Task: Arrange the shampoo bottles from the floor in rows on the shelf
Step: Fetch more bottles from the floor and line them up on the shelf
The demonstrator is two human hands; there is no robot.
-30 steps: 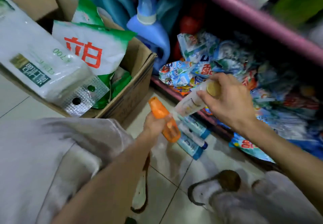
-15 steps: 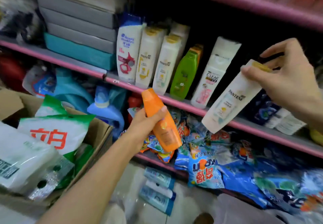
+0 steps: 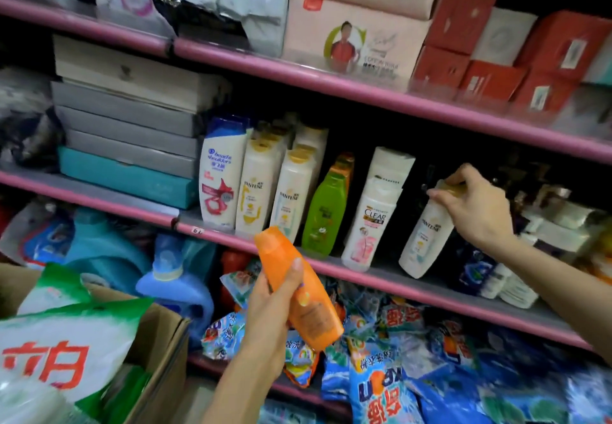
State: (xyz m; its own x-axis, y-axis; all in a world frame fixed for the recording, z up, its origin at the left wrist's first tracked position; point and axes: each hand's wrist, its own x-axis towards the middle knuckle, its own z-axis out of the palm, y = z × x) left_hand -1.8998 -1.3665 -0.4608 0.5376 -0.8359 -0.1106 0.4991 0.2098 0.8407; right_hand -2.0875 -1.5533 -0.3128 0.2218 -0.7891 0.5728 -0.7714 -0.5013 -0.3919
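The right hand [image 3: 477,206] grips the gold cap of a white Pantene bottle [image 3: 424,234], fingers curled over the top. The bottle tilts, its base at the pink-edged middle shelf [image 3: 430,294], just right of the white Clear bottle [image 3: 372,221]. The left hand [image 3: 271,307] holds an orange bottle [image 3: 298,287] around its middle, cap up and tilted, in front of the shelf edge. Along the shelf to the left stand a green bottle [image 3: 326,211], two Pantene bottles [image 3: 275,191] and a Head & Shoulders bottle [image 3: 222,172]. A cardboard box [image 3: 162,350] with detergent bags sits lower left.
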